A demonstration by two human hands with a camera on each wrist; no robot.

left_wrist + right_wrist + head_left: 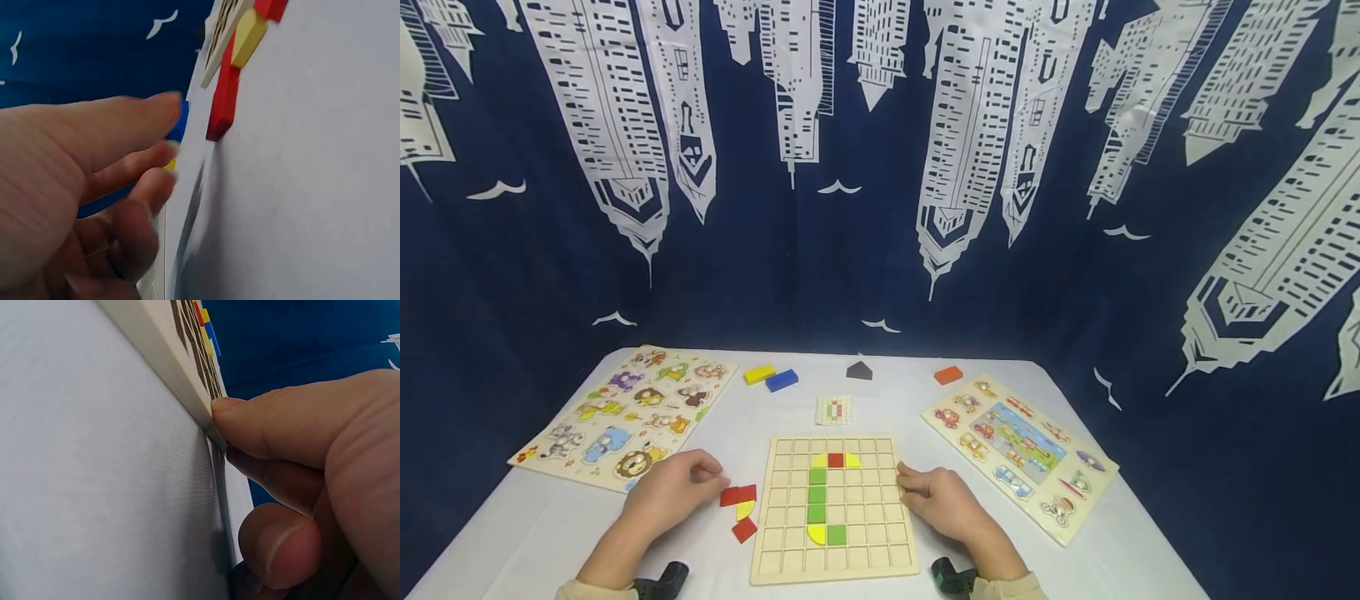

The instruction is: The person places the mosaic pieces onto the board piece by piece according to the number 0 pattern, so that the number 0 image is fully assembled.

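Seen from the head view only: whole layout on the white table [550, 533]. Grid board [835, 507] lying flat near the front edge, long axis running away from the person, partly filled with green, yellow and red tiles in a column near its middle. Left hand [672, 492] resting on the table just left of the board, fingers loosely curled, holding nothing, fingertips just beside a red block [738, 495]; yellow quarter piece [745, 509] and red square [744, 529] below it. Right hand [942, 497] at the board's right edge.

Shown by the right wrist view alone: fingertips [250, 415] pressed against the board's side wall [169, 359] (contact plain here, only suggested from above), fingers bent, not wrapped around it. Shown by the left wrist view alone: red block [224, 100] end-on, long axis pointing away toward the board, yellow piece [249, 37] touching its far end; fingers apart from the block, blurred.

Further back: pattern card [834, 409], yellow block [759, 374], blue block [782, 380], dark house shape [859, 371], orange block [948, 375]. Animal puzzle [625, 412] at left, vehicle puzzle [1022, 454] at right.
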